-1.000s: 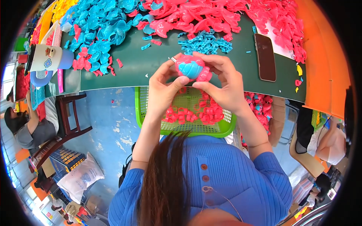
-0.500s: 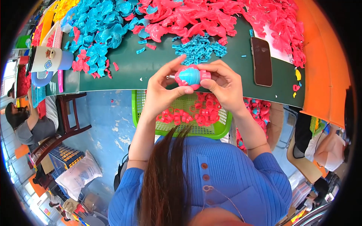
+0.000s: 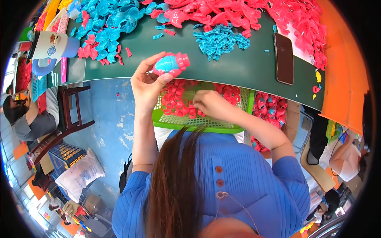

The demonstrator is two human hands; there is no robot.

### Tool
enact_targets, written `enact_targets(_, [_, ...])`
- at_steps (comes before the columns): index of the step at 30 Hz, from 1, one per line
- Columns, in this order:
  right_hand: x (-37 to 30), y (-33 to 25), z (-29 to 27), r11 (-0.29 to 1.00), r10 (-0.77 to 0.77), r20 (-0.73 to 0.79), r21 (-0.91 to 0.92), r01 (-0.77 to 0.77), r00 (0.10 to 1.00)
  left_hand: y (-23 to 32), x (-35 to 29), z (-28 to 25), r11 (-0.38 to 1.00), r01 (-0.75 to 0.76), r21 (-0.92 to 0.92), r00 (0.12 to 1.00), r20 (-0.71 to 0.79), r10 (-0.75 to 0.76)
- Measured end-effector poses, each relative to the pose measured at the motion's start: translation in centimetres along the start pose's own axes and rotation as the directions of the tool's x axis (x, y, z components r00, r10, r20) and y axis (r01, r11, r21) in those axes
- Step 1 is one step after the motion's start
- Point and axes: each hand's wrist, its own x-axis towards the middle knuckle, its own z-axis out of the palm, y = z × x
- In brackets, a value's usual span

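Observation:
Above the near edge of the green table [image 3: 119, 71], my left hand [image 3: 147, 81] is closed round a pink and blue plastic toy piece [image 3: 168, 65]. A thin metal pin sticks out on its left side, and its narrower pink end points right. My right hand [image 3: 212, 104] is down over the green basket [image 3: 242, 107] in my lap, fingers bent down among the pink plastic rings [image 3: 174, 99]. Whether its fingertips have hold of a ring is hidden.
Piles of blue shells [image 3: 115, 23], pink parts [image 3: 214, 14] and small blue clips [image 3: 222, 41] lie on the table. A phone [image 3: 284, 59] is at the right, a mug [image 3: 51, 51] at the left. A box of pink pieces [image 3: 270, 111] stands right of the basket.
My right hand has let go of the toy piece and gone down into the basket. My left hand has shifted left and up slightly, still holding the piece. The view has shifted a little.

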Motion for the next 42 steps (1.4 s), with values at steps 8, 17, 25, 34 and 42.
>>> enact_targets(8, [1.9, 2.8, 4.8, 0.961, 0.214, 0.12, -0.205, -0.187, 0.969, -0.8, -0.7, -1.3, 0.994, 0.097, -0.04, 0.991, 0.096, -0.093])
enact_targets(17, [2.2, -0.6, 2.4, 0.994, 0.095, -0.168, -0.038, -0.103, 0.981, -0.9, 0.4, -2.5, 0.987, 0.138, -0.086, 0.975, 0.187, -0.12])
enact_targets(25, [1.2, -7.6, -5.1, 0.831, 0.378, -0.643, 0.552, 0.061, 0.666, -1.2, 1.6, -0.3, 0.958, 0.195, -0.211, 0.93, 0.351, -0.112])
enact_targets(34, [-0.8, -8.5, -6.2, 0.809, 0.391, -0.641, 0.582, 0.087, 0.66, -1.1, 1.8, 2.6, 0.949, 0.243, -0.199, 0.889, 0.437, -0.136])
enact_targets(42, [-4.4, -6.7, -7.9, 0.729, 0.31, -0.561, 0.659, 0.187, 0.768, -0.5, -0.5, 5.7, 0.931, 0.248, -0.269, 0.913, 0.387, -0.132])
